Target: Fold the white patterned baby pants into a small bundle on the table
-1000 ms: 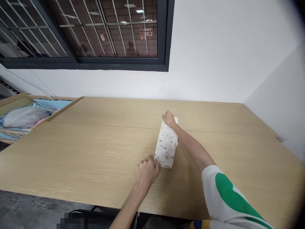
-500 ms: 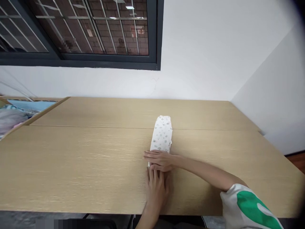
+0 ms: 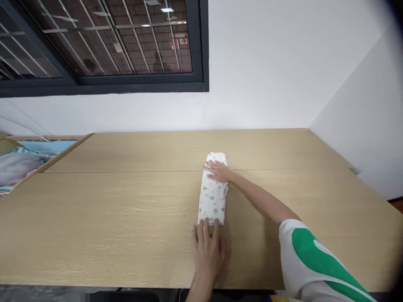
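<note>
A white cloth (image 3: 211, 199) with a small printed pattern lies folded into a long narrow strip, its length running away from me across the table. My right hand (image 3: 218, 171) rests flat on its far part, fingers stretched out and pointing left. At the near end, my left hand (image 3: 208, 247) lies with fingers spread, the fingertips touching the cloth's near edge. Neither hand grips the cloth. What kind of cloth item it is, I cannot tell from the folded shape.
The wooden table (image 3: 126, 218) has a seam across it and meets a white wall (image 3: 258, 63) at the back. A wood-edged bin (image 3: 63, 154) at the far left holds bagged and blue fabric items. Above is a dark-framed window (image 3: 126, 87) with bars.
My right hand has slid away from me along the cloth, from its near end to its far part. My left hand stays at the near edge. The view has tilted slightly.
</note>
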The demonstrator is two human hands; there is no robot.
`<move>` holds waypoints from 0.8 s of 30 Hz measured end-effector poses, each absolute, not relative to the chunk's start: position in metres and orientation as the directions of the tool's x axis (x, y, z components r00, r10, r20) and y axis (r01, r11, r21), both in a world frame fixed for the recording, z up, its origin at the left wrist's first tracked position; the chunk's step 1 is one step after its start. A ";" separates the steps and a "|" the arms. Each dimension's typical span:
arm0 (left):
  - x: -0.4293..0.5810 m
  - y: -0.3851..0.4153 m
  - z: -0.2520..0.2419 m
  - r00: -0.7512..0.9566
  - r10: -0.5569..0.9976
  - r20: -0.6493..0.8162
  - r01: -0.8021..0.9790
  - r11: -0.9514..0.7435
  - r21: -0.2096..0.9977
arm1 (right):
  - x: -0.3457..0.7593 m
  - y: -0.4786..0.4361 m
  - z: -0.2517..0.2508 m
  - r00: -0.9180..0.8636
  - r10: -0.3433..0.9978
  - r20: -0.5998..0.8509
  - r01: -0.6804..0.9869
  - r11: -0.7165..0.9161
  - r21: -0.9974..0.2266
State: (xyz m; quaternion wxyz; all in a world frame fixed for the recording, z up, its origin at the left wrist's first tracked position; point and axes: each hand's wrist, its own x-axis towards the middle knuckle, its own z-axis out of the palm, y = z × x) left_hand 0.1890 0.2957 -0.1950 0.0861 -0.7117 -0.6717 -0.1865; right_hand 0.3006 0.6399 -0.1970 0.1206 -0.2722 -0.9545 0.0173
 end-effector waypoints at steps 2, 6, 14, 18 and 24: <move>0.189 0.295 -0.194 0.028 0.927 0.373 0.989 -0.079 0.121 | 0.302 0.664 -0.197 -0.797 0.567 0.207 0.559 0.823 -0.102; 0.188 0.294 -0.195 0.031 0.933 0.359 0.991 -0.077 0.113 | 0.302 0.696 -0.198 -0.785 0.589 0.193 0.580 0.807 -0.106; 0.190 0.296 -0.190 0.061 0.921 0.386 0.986 -0.116 0.122 | 0.294 0.711 -0.182 -0.725 0.637 0.264 0.636 0.765 -0.101; 0.189 0.293 -0.189 0.081 0.903 0.423 0.974 -0.161 0.158 | 0.292 0.663 -0.163 -0.718 0.588 0.372 0.615 0.787 -0.057; 0.183 0.268 -0.182 0.193 0.900 0.391 0.921 -0.303 0.244 | 0.333 0.509 -0.144 -0.736 0.549 0.396 0.533 0.831 -0.163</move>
